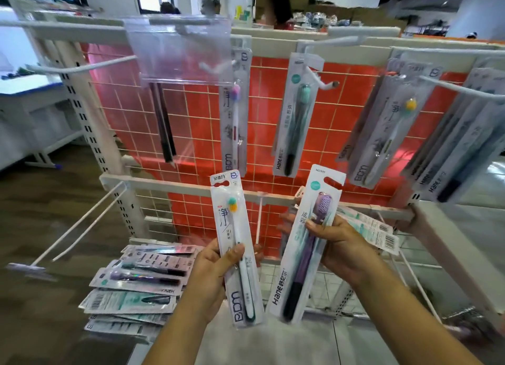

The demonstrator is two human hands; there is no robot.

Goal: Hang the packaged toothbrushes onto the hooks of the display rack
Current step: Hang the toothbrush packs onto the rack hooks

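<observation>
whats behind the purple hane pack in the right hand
Behind the purple Hane pack the right hand holds more packs, fanned out with barcodes showing. How many, and which brushes, is covered.

Shop floor, by the look of it. White metal display rack (175, 187) with long white peg hooks (82, 66), carded blister-packed toothbrushes (297, 113) hanging. Brown cardboard boxes (363, 13) stacked behind.

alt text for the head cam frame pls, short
A person's left hand holds up a BDM toothbrush pack and the right hand a purple Hane toothbrush pack before a red-backed wire display rack. Several packs already hang on its white hooks; more lie in a pile at lower left.
</observation>
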